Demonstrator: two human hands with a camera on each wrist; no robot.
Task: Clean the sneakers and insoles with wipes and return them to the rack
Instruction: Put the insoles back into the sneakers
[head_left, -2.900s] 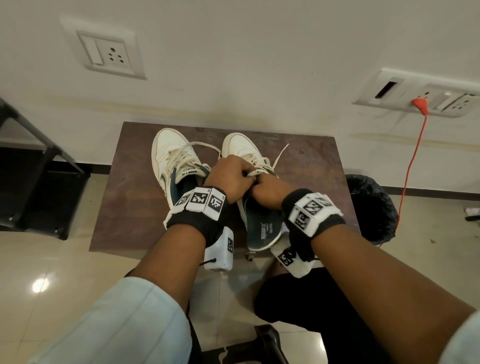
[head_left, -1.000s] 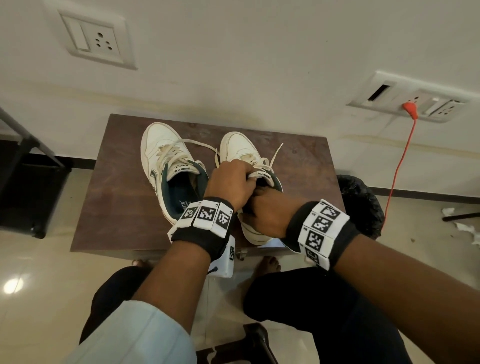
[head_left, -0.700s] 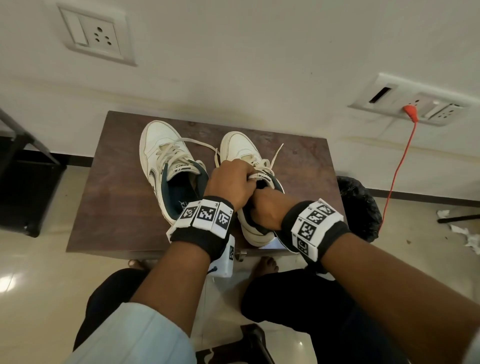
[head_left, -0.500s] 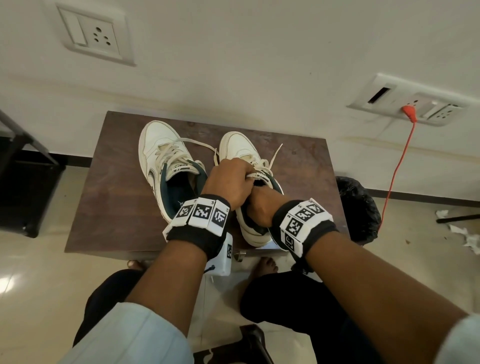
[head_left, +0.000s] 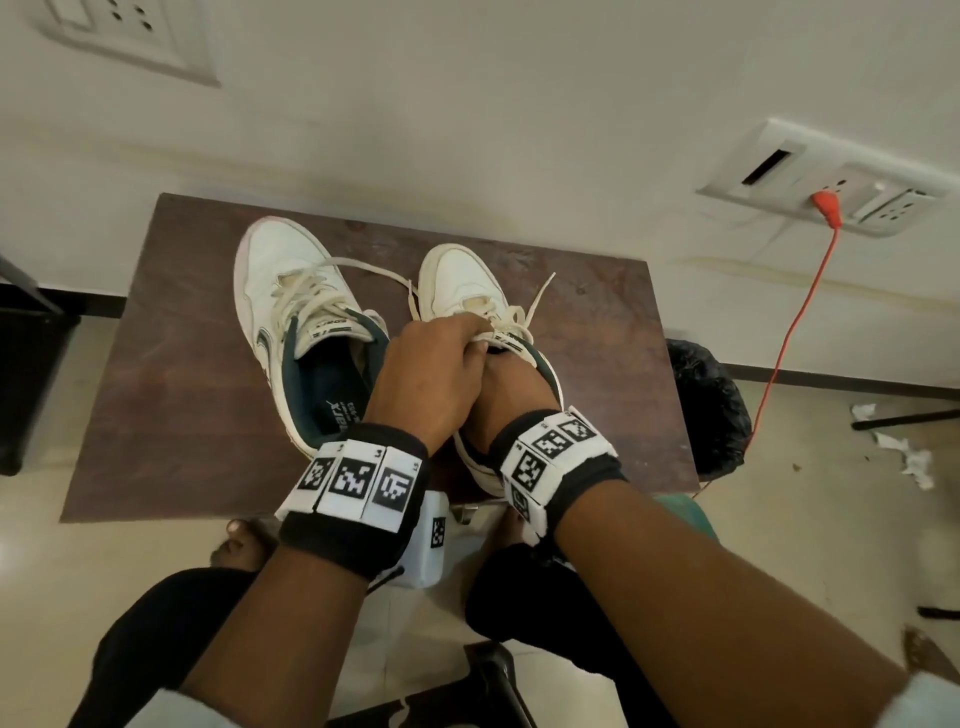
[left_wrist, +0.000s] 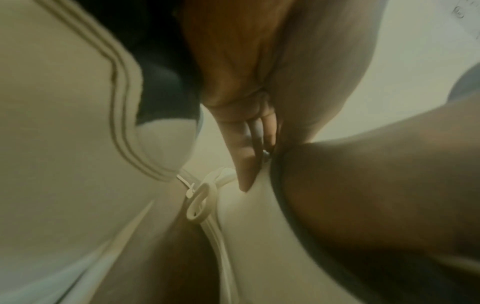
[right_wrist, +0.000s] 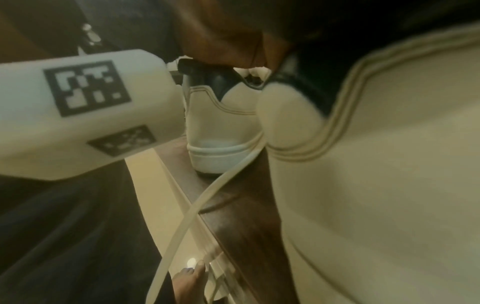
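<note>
Two hands close together, both at the right shoe (head_left: 467, 291). Left hand (head_left: 426, 379) curled over the tongue (head_left: 511, 340), pinching it up near the laces. Right hand (head_left: 511, 392) pushed down inside the shoe mouth, fingers hidden, so cannot tell how they lie. Probably pressing the insole flat in there; insole itself not seen. Right shoe straight ahead of the hands, heel near, toe far, long way pointing off toward the wall. Right hand nearer the heel, left hand further up. Next push likely runs along that line, heel to toe. Left shoe (head_left: 291, 322) just to the left of the left hand, same way round, dark insole (head_left: 332, 395) showing inside. Both shoes on the table (head_left: 156, 415). No rack or wipes seen.
</note>
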